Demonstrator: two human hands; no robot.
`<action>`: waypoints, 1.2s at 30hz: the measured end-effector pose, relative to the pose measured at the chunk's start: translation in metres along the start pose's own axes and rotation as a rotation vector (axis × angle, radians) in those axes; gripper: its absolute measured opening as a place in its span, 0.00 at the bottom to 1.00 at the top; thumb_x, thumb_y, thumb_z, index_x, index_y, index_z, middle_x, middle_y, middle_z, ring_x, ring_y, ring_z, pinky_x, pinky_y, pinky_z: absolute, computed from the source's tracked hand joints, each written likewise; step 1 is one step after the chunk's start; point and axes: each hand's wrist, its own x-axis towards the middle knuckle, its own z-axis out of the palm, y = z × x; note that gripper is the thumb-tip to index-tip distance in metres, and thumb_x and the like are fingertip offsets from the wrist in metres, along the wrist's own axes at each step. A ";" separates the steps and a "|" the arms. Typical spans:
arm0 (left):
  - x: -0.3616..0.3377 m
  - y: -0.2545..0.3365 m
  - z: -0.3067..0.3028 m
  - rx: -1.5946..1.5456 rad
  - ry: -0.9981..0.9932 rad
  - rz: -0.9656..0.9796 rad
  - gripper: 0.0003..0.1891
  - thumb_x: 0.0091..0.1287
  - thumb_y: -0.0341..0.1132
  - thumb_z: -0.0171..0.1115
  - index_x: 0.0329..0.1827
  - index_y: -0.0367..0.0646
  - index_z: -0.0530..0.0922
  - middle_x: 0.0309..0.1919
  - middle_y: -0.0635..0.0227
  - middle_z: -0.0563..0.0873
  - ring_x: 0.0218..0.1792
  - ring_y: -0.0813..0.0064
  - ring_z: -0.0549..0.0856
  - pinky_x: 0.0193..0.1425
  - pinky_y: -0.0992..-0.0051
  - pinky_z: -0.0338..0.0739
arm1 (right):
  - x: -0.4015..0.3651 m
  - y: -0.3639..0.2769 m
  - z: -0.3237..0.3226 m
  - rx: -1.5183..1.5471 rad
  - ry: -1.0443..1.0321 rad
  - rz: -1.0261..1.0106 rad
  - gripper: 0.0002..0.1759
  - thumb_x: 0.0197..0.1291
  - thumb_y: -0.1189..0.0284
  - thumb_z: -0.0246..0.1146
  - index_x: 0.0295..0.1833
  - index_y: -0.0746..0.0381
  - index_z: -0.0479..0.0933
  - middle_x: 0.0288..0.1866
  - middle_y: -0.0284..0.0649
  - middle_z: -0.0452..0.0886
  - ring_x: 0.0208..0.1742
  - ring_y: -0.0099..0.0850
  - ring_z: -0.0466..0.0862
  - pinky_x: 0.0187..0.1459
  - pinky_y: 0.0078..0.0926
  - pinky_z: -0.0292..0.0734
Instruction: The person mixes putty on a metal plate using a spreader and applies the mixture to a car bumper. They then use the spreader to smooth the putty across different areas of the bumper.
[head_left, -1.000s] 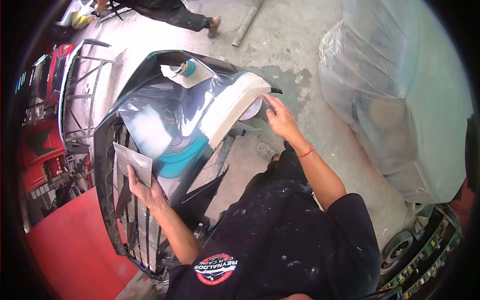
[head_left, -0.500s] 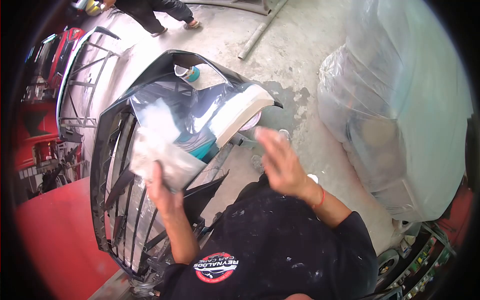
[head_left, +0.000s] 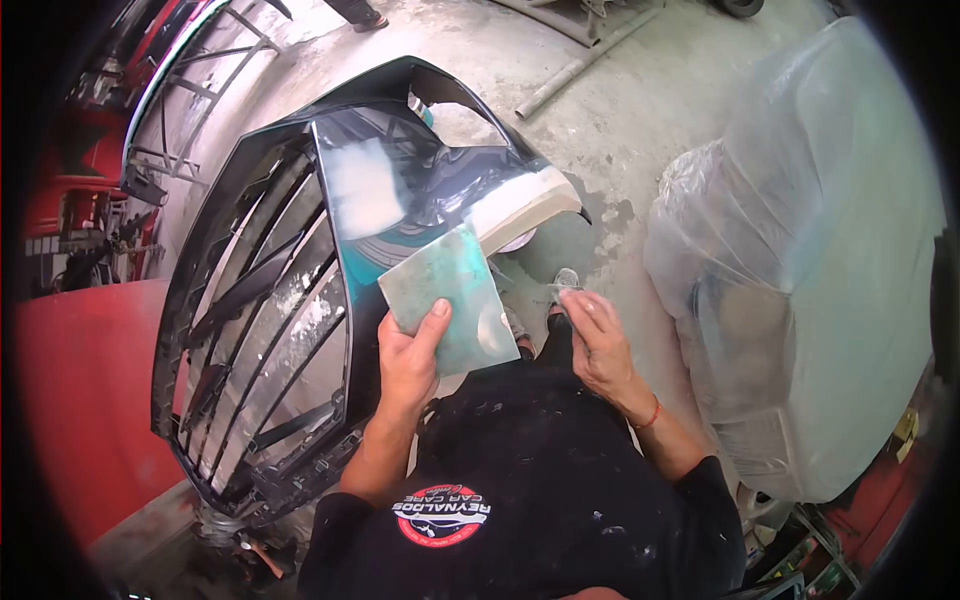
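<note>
Since the earlier frame, the flat square plate (head_left: 465, 280) has come from over the bumper's grille to before the chest. Left hand (head_left: 408, 355) clamps its near edge, thumb on top. Right hand (head_left: 603, 350) has its fingers curled; whether they close on something, I cannot tell. Plate's far corner overlaps the car bumper (head_left: 380, 190) in view. Bare floor (head_left: 630, 245) lies between bumper and plastic sheeting (head_left: 790, 270). Small can (head_left: 424, 113) shows partly through the bumper opening, contents hidden.

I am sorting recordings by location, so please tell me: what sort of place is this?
Most likely a car body repair shop: there is a dark car bumper with pale patches, translucent sheeting draped over something bulky, and a black shirt reading "CAR CARE".
</note>
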 end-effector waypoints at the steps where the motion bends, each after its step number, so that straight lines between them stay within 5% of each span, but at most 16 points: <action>1: 0.000 -0.006 -0.006 0.104 -0.011 0.024 0.14 0.73 0.32 0.63 0.56 0.33 0.79 0.47 0.66 0.86 0.46 0.79 0.83 0.53 0.76 0.77 | 0.007 -0.009 -0.010 0.086 0.041 -0.007 0.35 0.45 0.78 0.69 0.65 0.55 0.77 0.65 0.39 0.75 0.64 0.48 0.73 0.61 0.48 0.70; 8: -0.017 -0.004 -0.007 0.397 -0.093 0.100 0.12 0.73 0.33 0.62 0.53 0.32 0.80 0.42 0.69 0.87 0.42 0.82 0.82 0.49 0.79 0.76 | 0.020 -0.055 -0.042 -0.159 -0.115 -0.269 0.45 0.34 0.77 0.73 0.67 0.48 0.75 0.65 0.33 0.75 0.64 0.41 0.73 0.60 0.45 0.67; 16: -0.014 0.002 -0.021 0.144 0.136 0.236 0.16 0.71 0.29 0.63 0.60 0.36 0.77 0.52 0.65 0.85 0.48 0.77 0.83 0.56 0.76 0.76 | 0.005 -0.054 -0.023 -0.059 -0.216 -0.298 0.42 0.37 0.78 0.70 0.66 0.48 0.75 0.66 0.33 0.74 0.65 0.41 0.72 0.61 0.45 0.67; 18: -0.009 0.022 -0.022 0.082 0.319 0.396 0.19 0.70 0.30 0.65 0.63 0.35 0.75 0.53 0.61 0.84 0.49 0.71 0.84 0.55 0.70 0.79 | -0.006 -0.023 0.011 0.061 -0.226 -0.143 0.40 0.40 0.79 0.66 0.66 0.51 0.75 0.65 0.36 0.75 0.66 0.42 0.73 0.62 0.45 0.67; 21: 0.015 0.036 -0.051 0.114 0.491 0.598 0.20 0.71 0.33 0.65 0.61 0.31 0.74 0.53 0.57 0.84 0.47 0.66 0.85 0.52 0.64 0.83 | -0.010 0.028 0.056 0.418 0.261 0.318 0.32 0.56 0.79 0.59 0.69 0.55 0.74 0.60 0.47 0.81 0.59 0.42 0.80 0.60 0.40 0.72; 23: 0.035 0.032 -0.072 0.088 0.539 0.588 0.20 0.71 0.33 0.64 0.62 0.31 0.74 0.54 0.55 0.83 0.48 0.64 0.86 0.51 0.63 0.83 | 0.002 0.042 0.048 0.755 0.248 0.863 0.31 0.62 0.81 0.56 0.72 0.58 0.71 0.54 0.42 0.84 0.52 0.27 0.81 0.53 0.24 0.75; 30: 0.069 0.013 -0.102 -0.202 0.533 0.350 0.20 0.74 0.34 0.57 0.65 0.36 0.73 0.57 0.58 0.82 0.55 0.61 0.84 0.58 0.58 0.82 | 0.033 0.080 0.117 1.023 0.489 0.899 0.30 0.62 0.78 0.57 0.72 0.62 0.71 0.53 0.37 0.84 0.49 0.24 0.80 0.51 0.22 0.75; 32: 0.071 0.015 -0.099 -0.143 0.606 0.291 0.20 0.75 0.35 0.55 0.65 0.33 0.73 0.57 0.56 0.83 0.55 0.59 0.84 0.59 0.56 0.82 | 0.041 0.071 0.126 1.019 0.516 0.888 0.30 0.61 0.73 0.56 0.71 0.59 0.72 0.58 0.53 0.82 0.51 0.39 0.84 0.54 0.33 0.76; 33: 0.071 0.014 -0.099 -0.135 0.595 0.280 0.20 0.75 0.35 0.55 0.65 0.33 0.73 0.56 0.56 0.83 0.55 0.59 0.84 0.59 0.56 0.82 | 0.042 0.070 0.140 0.937 0.546 0.824 0.29 0.61 0.72 0.56 0.71 0.61 0.71 0.64 0.56 0.78 0.62 0.46 0.80 0.62 0.36 0.72; 36: 0.072 0.014 -0.099 -0.097 0.585 0.291 0.20 0.75 0.35 0.56 0.65 0.33 0.73 0.56 0.56 0.83 0.55 0.59 0.84 0.59 0.56 0.82 | 0.047 0.042 0.137 0.846 0.513 0.839 0.30 0.62 0.71 0.57 0.71 0.62 0.69 0.66 0.58 0.76 0.67 0.51 0.75 0.67 0.39 0.69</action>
